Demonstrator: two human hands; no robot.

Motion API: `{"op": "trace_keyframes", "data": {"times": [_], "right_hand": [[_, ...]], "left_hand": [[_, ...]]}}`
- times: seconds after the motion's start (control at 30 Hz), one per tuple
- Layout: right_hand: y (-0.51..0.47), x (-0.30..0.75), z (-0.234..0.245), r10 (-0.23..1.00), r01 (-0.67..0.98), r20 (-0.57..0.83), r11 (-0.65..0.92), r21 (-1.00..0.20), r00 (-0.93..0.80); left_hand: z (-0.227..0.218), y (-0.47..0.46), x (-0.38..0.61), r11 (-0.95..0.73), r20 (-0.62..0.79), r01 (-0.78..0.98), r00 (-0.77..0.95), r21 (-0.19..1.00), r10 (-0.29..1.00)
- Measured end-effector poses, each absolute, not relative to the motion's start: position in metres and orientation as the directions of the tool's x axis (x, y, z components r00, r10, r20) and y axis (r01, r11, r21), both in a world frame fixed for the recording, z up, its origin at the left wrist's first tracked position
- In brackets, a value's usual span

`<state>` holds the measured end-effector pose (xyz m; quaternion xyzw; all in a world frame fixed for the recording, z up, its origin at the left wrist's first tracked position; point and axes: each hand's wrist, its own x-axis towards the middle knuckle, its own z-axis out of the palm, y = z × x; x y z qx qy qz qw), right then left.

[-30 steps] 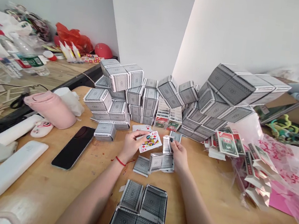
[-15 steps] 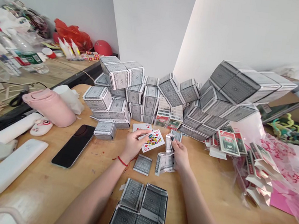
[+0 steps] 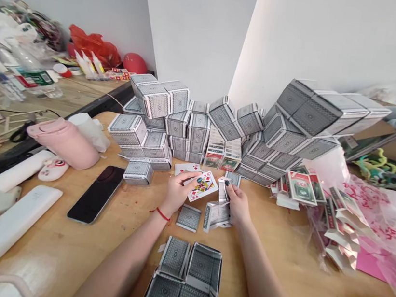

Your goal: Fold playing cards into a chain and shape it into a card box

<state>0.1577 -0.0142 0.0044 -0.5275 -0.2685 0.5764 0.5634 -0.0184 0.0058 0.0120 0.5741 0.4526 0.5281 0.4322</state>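
My left hand (image 3: 180, 187) is closed on a stack of playing cards (image 3: 204, 187), with a queen of diamonds showing face up. In my right hand (image 3: 237, 205) is a folded playing card (image 3: 222, 189), pinched between thumb and fingers. Just below it stands another folded piece of cards (image 3: 215, 215) with a grey patterned back, close to the right fingers. A small square of folded cards (image 3: 188, 217) lies flat below my left hand. Other cards (image 3: 185, 167) lie face up behind the left fingers. Nearest me, a block of folded-card boxes (image 3: 185, 283) sits between my forearms.
Stacked grey card blocks (image 3: 154, 145) rise along the back, with a taller pile (image 3: 310, 114) at right. Card packs (image 3: 302, 187) and opened boxes (image 3: 342, 231) lie right. A phone (image 3: 96, 193), a white power bank (image 3: 11, 221) and a pink bottle (image 3: 63, 141) lie left.
The whole view has shifted very slightly. Both hands keep nearly the same pose and hold the same cards.
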Motion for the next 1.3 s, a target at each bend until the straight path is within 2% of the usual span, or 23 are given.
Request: {"op": "trace_keyframes", "data": {"times": [0.17, 0.4, 0.57, 0.73, 0.9, 1.0, 1.3], "right_hand": [[-0.015, 0.158, 0.003, 0.935, -0.318, -0.277, -0.200, -0.927, 0.220], [-0.013, 0.159, 0.000, 0.935, -0.270, -0.248, -0.178, -0.946, 0.253], [-0.013, 0.158, 0.000, 0.941, -0.171, -0.190, -0.145, -0.974, 0.280], [-0.013, 0.158, -0.002, 0.950, -0.068, -0.110, -0.094, -0.993, 0.293], [-0.013, 0.159, -0.002, 0.954, -0.023, -0.085, -0.082, -0.996, 0.288], [-0.014, 0.159, 0.000, 0.957, -0.010, -0.079, -0.079, -0.997, 0.279], [-0.014, 0.158, -0.001, 0.965, 0.011, -0.076, -0.082, -0.997, 0.253]], "left_hand": [[0.016, 0.003, -0.018, -0.306, 0.308, 0.169, 0.017, 0.937, 0.951], [0.023, -0.004, -0.015, -0.477, 0.496, 0.334, 0.032, 0.813, 0.868], [0.022, -0.005, -0.014, -0.515, 0.522, 0.344, 0.079, 0.785, 0.849], [0.019, -0.002, -0.015, -0.444, 0.417, 0.255, 0.154, 0.859, 0.896], [0.018, 0.004, -0.018, -0.247, 0.216, 0.131, 0.215, 0.960, 0.953], [0.020, 0.007, -0.021, -0.160, 0.126, 0.119, 0.254, 0.980, 0.959], [0.023, 0.011, -0.030, -0.069, 0.022, 0.135, 0.322, 0.988, 0.947]]}}
